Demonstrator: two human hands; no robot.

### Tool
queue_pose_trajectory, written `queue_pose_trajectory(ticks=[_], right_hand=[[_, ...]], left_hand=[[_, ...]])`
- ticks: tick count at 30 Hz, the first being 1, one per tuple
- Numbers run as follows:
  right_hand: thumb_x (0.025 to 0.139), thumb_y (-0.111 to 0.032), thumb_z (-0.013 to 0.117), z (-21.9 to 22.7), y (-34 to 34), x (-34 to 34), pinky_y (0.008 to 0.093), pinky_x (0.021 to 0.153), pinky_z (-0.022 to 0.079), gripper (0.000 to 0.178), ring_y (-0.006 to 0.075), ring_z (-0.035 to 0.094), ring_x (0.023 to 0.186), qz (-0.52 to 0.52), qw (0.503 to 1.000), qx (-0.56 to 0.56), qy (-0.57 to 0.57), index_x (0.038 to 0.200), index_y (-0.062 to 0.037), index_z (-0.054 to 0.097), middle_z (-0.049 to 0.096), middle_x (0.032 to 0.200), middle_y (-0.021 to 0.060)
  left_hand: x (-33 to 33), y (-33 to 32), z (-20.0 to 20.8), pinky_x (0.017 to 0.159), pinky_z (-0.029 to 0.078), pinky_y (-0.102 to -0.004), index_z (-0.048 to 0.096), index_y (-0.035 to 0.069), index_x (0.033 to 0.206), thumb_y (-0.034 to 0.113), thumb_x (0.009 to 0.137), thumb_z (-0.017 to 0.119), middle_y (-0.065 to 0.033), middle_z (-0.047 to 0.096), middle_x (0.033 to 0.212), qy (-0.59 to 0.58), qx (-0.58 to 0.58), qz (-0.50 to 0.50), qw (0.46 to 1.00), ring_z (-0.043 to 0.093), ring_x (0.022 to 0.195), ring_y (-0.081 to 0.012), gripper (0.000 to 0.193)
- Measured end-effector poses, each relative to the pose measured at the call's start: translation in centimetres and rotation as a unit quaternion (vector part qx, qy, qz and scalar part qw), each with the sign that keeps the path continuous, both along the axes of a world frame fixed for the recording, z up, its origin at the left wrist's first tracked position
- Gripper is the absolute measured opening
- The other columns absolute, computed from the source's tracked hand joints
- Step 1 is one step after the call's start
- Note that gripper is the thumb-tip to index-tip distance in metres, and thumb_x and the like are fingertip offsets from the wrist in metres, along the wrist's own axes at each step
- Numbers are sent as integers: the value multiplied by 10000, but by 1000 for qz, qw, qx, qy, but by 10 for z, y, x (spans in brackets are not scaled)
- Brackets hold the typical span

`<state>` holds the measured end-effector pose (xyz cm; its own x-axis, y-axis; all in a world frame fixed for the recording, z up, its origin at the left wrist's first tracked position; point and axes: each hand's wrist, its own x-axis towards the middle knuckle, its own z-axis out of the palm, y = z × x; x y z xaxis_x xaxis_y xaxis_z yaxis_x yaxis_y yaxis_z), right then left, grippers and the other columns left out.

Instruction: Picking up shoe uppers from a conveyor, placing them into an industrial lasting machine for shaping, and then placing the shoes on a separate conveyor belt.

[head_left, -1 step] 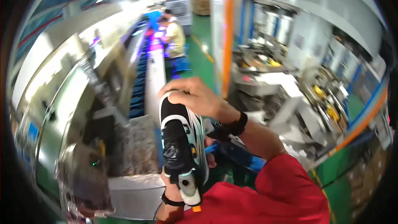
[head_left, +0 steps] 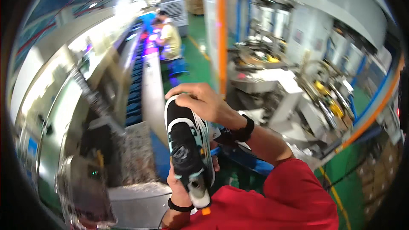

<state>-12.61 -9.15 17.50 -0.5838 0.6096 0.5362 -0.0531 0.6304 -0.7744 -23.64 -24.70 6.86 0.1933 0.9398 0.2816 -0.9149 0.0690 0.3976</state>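
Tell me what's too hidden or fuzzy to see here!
In the head view:
Left hand: palm mostly hidden behind the shoe.
Shoe's underside: facing away, so hidden by the shoe itself.
Far worker: hands too small, blurred by glare.
Brown boxes: cut off by the dark rim.

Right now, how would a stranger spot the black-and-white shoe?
From the tall orange post, drop to the bare right hand. It touches the toe of the black-and-white shoe. Unlike the grey metal machinery, the shoe sits in the bare left hand.

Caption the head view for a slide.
Left hand holding a black-and-white shoe, right hand on its toe, a person in pale yellow beyond.
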Motion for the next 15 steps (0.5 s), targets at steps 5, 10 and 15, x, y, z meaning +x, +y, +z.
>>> queue_pose_trajectory(ticks=[5, 10, 15], right_hand=[[959, -501, 532, -80, -35, 191, 294, 819, 516, 655, 159, 619, 1016, -129, 963, -187, 143, 1415, -42, 425, 630, 1200, 125], [740, -252, 784, -143, -59, 314, 327, 939, 469, 797, 191, 566, 1115, -323, 921, -172, 137, 1407, -37, 406, 581, 1248, 119], [650, -118, 782, -189, -65, 412, 305, 954, 449, 645, 181, 586, 1051, -600, 766, -165, 159, 1250, -11, 571, 624, 1150, 108]], left_hand=[[111, 69, -21, 1015, 459, -414, 439, 38, 1397, 277, 1025, 449, -142, 562, 1331, 134, -27, -9, 991, 585, 1169, -256, 443], [257, 121, -36, 901, 475, -287, 462, -2, 1358, 145, 950, 607, -77, 613, 1188, 423, 9, 36, 905, 580, 1055, -149, 457], [372, 185, -84, 1009, 410, -320, 334, -40, 1467, 327, 964, 598, -172, 523, 1367, 451, 71, -125, 881, 519, 1204, -203, 677]])
